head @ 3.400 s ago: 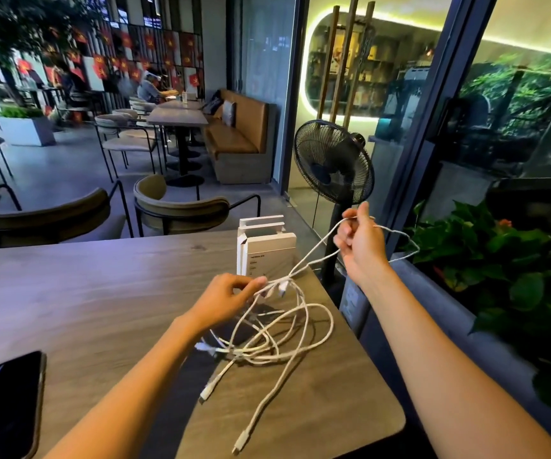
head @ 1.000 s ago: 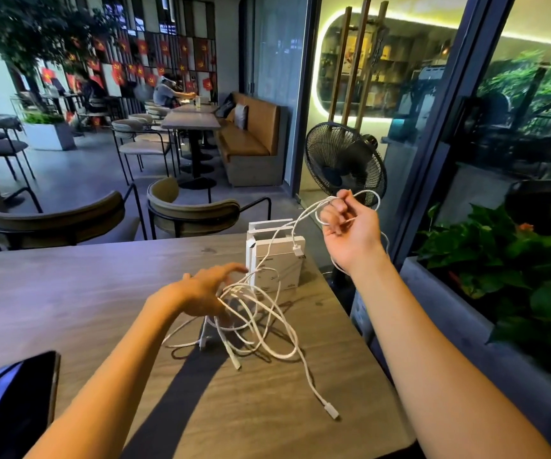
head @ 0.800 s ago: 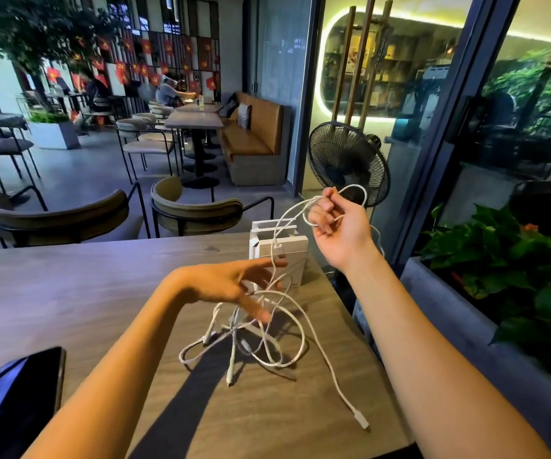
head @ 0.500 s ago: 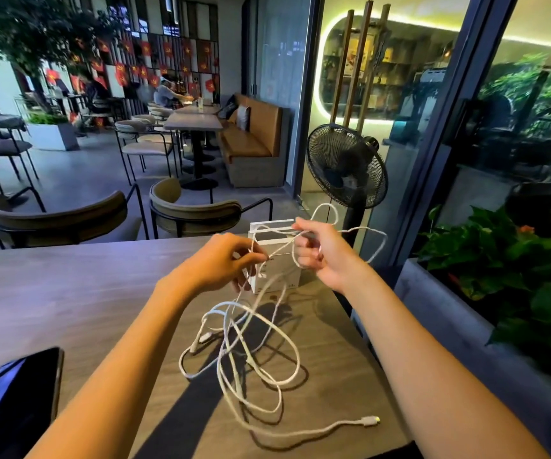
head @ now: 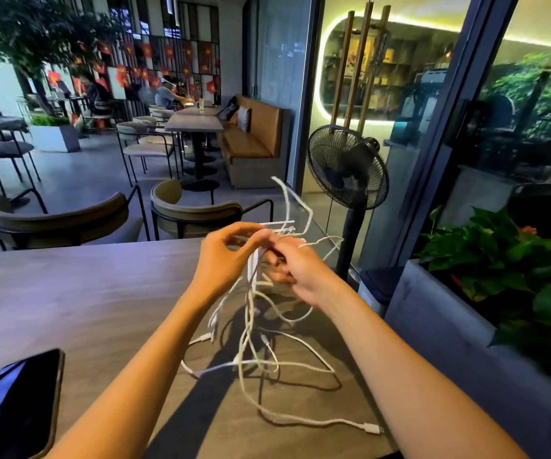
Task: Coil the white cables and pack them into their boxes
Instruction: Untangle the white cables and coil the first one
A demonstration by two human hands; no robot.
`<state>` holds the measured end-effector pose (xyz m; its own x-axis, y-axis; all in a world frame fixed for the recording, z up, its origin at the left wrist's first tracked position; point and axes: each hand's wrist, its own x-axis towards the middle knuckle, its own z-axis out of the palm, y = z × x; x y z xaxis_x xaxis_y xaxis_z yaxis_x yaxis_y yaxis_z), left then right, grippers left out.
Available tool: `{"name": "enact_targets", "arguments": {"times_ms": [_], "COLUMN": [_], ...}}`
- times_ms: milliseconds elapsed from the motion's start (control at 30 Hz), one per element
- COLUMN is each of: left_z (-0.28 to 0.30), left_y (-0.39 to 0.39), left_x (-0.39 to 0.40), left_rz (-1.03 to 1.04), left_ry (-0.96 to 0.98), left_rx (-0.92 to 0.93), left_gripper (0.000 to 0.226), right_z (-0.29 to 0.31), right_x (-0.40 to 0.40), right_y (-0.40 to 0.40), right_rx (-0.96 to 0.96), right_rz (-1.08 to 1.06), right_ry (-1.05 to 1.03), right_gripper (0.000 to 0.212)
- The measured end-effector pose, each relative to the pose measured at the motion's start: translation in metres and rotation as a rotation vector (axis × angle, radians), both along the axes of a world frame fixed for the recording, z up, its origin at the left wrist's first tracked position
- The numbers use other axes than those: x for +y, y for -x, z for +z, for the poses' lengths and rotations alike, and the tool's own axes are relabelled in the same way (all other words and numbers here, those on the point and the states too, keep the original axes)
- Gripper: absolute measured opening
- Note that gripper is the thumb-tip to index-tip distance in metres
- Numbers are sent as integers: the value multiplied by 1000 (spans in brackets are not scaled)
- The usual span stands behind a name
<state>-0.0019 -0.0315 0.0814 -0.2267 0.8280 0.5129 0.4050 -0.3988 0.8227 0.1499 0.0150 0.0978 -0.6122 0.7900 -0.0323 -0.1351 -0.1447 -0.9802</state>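
Observation:
A tangle of white cables hangs from both hands down onto the wooden table, with loops and a plug end lying near the front right edge. My left hand pinches cable strands at the top. My right hand touches it from the right, fingers closed on the same bundle, and one cable loop sticks up above them. The white cable boxes stand upright behind the hands, mostly hidden. Both hands are motion-blurred.
A dark phone lies at the table's front left. Two chairs stand across the table. A black standing fan and a planter with green leaves are on the right, past the table edge.
My right hand has come down and left to meet my left hand in front of the boxes. The cable loops have shifted on the table, and the plug end now lies near the front right.

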Motion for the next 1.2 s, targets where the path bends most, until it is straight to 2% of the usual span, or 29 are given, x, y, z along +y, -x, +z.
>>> {"name": "enact_targets", "arguments": {"times_ms": [67,133,233,400,467,600,767,833,900,1000,1133,1200], "left_z": [-15,-24,-23,-29,-34,-30,-44,-56,-62,-59,-34,-15], "left_y": [8,13,27,59,65,65,65,69,71,69,53,41], "left_x": [-4,-8,-14,-11,-8,-2,5,6,5,6,4,2], "left_rz": [-210,-379,-487,-485,-441,-366,-356,-349,-311,-158,-122,-120], "left_ry": [212,392,487,750,747,717,946,1011,980,659,264,127], "left_rx": [78,137,98,145,156,436,668,700,667,586,262,157], "left_gripper": [44,42,43,20,16,13,14,14,18,18,21,26], "right_z": [7,12,14,25,31,33,44,50,51,42,17,6], "right_x": [7,13,17,24,29,30,36,39,42,47,37,29], "right_y": [-5,-10,-13,-24,-30,-32,-40,-46,-51,-51,-41,-31], "right_rx": [163,281,363,566,647,708,864,910,936,814,236,31], "right_rz": [-55,-71,-77,-114,-125,-114,-47,-65,-94,-160,-198,-153], "right_ry": [34,100,158,240,263,313,329,312,311,303,170,131], "right_gripper": [29,31,35,38,39,39,40,41,43,41,31,32]}}
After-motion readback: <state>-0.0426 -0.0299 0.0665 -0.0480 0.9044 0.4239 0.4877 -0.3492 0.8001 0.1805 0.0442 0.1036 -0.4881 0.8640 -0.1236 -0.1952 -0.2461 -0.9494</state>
